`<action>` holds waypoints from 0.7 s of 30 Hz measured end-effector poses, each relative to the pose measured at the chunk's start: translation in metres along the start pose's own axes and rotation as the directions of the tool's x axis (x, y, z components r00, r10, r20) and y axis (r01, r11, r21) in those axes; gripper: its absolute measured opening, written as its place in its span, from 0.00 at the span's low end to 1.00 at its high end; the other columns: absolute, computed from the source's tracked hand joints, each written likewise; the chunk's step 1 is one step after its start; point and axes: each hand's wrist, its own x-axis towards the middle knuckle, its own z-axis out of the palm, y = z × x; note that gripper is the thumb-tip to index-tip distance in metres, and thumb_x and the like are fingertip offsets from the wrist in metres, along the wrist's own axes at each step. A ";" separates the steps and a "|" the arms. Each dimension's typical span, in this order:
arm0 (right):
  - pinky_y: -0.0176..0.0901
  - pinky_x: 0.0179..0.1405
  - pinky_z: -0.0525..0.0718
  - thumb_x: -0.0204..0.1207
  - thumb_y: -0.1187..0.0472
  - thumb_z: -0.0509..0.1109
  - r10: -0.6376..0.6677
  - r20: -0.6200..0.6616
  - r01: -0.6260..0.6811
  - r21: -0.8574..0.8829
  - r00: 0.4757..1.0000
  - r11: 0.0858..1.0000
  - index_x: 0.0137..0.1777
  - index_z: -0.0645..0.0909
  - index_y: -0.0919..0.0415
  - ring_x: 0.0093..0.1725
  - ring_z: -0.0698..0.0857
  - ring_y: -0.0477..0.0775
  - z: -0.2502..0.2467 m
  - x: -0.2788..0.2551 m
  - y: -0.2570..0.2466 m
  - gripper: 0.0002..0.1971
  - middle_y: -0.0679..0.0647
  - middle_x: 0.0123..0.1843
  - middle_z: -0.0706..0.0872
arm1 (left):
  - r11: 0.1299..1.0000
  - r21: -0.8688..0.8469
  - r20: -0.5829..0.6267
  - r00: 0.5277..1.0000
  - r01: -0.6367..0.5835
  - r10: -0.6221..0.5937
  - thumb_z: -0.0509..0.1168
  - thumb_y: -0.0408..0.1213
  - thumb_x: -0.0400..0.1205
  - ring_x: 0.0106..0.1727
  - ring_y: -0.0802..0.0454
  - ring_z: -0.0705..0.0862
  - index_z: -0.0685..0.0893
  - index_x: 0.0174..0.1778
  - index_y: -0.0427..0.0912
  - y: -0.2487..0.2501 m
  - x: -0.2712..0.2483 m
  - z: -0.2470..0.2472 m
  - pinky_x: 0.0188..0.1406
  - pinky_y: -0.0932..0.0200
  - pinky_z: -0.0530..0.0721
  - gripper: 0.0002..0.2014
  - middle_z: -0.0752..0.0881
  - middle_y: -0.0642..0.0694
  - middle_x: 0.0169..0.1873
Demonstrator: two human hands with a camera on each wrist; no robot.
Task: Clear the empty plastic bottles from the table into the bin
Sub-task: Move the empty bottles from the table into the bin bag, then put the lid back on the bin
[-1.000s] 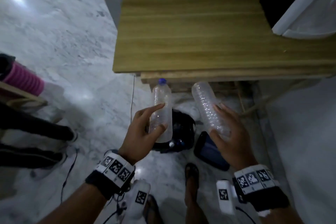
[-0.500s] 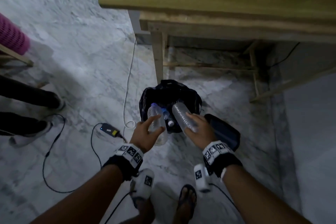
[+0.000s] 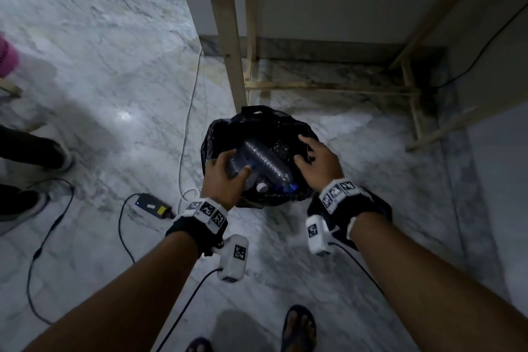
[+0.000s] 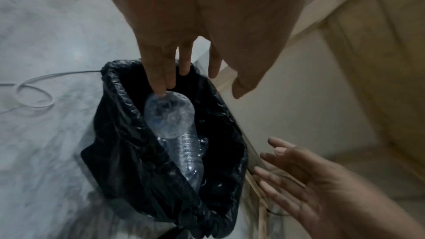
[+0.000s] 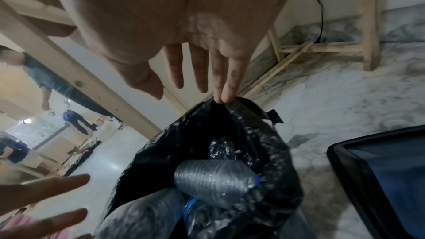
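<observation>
A bin lined with a black bag (image 3: 217, 134) stands on the floor by the table leg. Two clear empty bottles lie inside: a ribbed bottle (image 3: 265, 163) across the middle and a smoother bottle (image 3: 235, 167) at its left. My left hand (image 3: 228, 166) hovers over the bin's near-left side with fingers straight. In the left wrist view a fingertip (image 4: 159, 92) touches the base of the smoother bottle (image 4: 170, 115). My right hand (image 3: 303, 148) is spread over the far-right rim and holds nothing. Its fingertips (image 5: 226, 97) touch the bag's edge (image 5: 276, 170) above the ribbed bottle (image 5: 211, 183).
The wooden table leg (image 3: 228, 37) and cross braces stand just behind the bin. A white cable (image 3: 185, 137) and a power adapter (image 3: 151, 204) lie on the marble floor to the left. A dark lid (image 5: 379, 170) lies right of the bin. Another person's shoes (image 3: 34, 151) are at far left.
Both hands came down from table height to the bin. The right hand let go of the ribbed bottle, which now lies inside. The left hand's grip on its bottle has loosened to straight fingers.
</observation>
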 end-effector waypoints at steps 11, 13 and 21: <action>0.45 0.60 0.81 0.78 0.59 0.68 0.189 -0.370 -0.141 0.152 0.910 0.978 0.72 0.78 0.51 0.66 0.83 0.56 -0.045 -0.058 0.139 0.22 0.53 0.72 0.82 | 0.866 -0.116 0.289 0.818 -0.486 0.497 0.70 0.42 0.80 0.53 0.55 0.87 0.85 0.67 0.48 0.024 -0.038 0.117 0.49 0.71 0.84 0.18 0.84 0.46 0.55; 0.49 0.64 0.82 0.77 0.58 0.68 0.236 -0.424 -0.170 0.188 0.874 0.967 0.72 0.78 0.50 0.66 0.84 0.55 -0.049 -0.066 0.170 0.22 0.53 0.73 0.82 | 0.853 -0.129 0.364 0.776 -0.505 0.515 0.68 0.46 0.79 0.52 0.52 0.88 0.85 0.66 0.48 0.016 -0.043 0.155 0.51 0.63 0.86 0.19 0.84 0.44 0.53; 0.39 0.60 0.75 0.77 0.53 0.71 0.405 -0.579 -0.231 0.352 0.708 0.907 0.72 0.77 0.52 0.68 0.81 0.58 -0.038 -0.073 0.322 0.23 0.55 0.72 0.81 | 0.888 -0.049 0.488 0.765 -0.457 0.420 0.69 0.51 0.79 0.63 0.45 0.85 0.80 0.69 0.52 -0.046 -0.007 0.306 0.63 0.49 0.84 0.22 0.84 0.43 0.63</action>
